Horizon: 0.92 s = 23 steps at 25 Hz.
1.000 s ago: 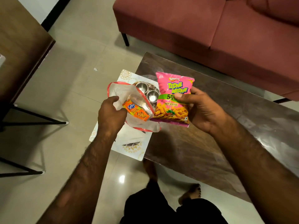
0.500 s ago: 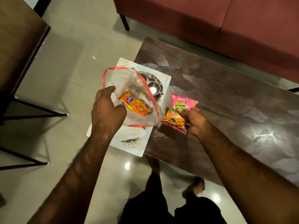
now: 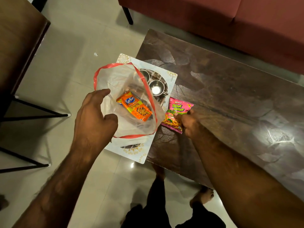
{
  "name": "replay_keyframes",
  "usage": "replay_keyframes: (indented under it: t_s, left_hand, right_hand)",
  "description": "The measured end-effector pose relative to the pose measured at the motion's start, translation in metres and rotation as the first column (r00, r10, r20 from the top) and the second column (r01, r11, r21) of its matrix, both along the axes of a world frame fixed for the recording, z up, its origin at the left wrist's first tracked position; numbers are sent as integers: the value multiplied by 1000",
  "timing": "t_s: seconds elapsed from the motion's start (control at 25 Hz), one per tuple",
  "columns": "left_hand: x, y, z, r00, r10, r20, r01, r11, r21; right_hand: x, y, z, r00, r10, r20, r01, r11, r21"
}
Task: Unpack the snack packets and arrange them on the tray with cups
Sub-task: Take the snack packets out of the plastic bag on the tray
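My left hand (image 3: 94, 115) grips the edge of a clear plastic bag (image 3: 115, 79) with a red rim, holding it open above the tray. An orange snack packet (image 3: 134, 106) lies inside the bag. My right hand (image 3: 187, 123) holds the lower end of a pink snack packet (image 3: 178, 111), which lies on the dark table (image 3: 230, 89) just right of the tray. The white patterned tray (image 3: 131, 149) sits at the table's left end, overhanging it. Two steel cups (image 3: 155, 87) stand at the tray's far side, one partly behind the bag.
A red sofa (image 3: 213, 18) runs along the far side of the table. A wooden table with black metal legs (image 3: 19, 38) stands at the left. Pale floor tiles lie between them. My bare feet show under the near table edge.
My right hand carried the pink packet from mid-air beside the bag down onto the table right of the tray. The left hand kept holding the bag open.
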State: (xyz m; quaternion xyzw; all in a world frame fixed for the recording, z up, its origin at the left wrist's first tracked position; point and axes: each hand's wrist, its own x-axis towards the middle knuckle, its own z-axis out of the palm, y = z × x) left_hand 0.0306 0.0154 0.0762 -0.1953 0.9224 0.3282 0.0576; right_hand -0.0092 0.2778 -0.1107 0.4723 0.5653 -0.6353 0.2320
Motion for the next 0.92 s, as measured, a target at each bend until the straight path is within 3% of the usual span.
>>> replay_keyframes:
  t_s: [0.2,0.36,0.44,0.56,0.68,0.76,0.84,0.92]
  left_hand:
    - [1,9,6,999,-40,-12,40,999,14]
    - [3,17,15,997,-81,-4,81,996,39]
    - [5,19,18,995,-101,11,100,993,59]
    - [10,21,23,994,-108,3,108,990,91]
    - [12,24,25,995,-101,-7,101,985,139]
    - [14,26,26,995,-95,-26,98,981,166]
    - [18,27,27,994,-91,-58,100,978,182]
    - [25,25,26,992,-95,-88,109,978,175]
  right_hand:
    - [11,14,38,996,88,-35,-78,973,217]
    - [13,16,118,967,145,-208,-115,982,147]
    - [11,7,170,907,209,-365,-177,977,121]
    - [7,-14,251,716,336,-612,-363,928,85]
    - [1,-50,295,493,600,-630,-621,750,228]
    - [-7,-82,291,304,859,-412,-757,481,442]
    - [-18,-114,267,144,984,-108,-833,180,524]
    - [-29,-136,232,131,990,55,-889,93,449]
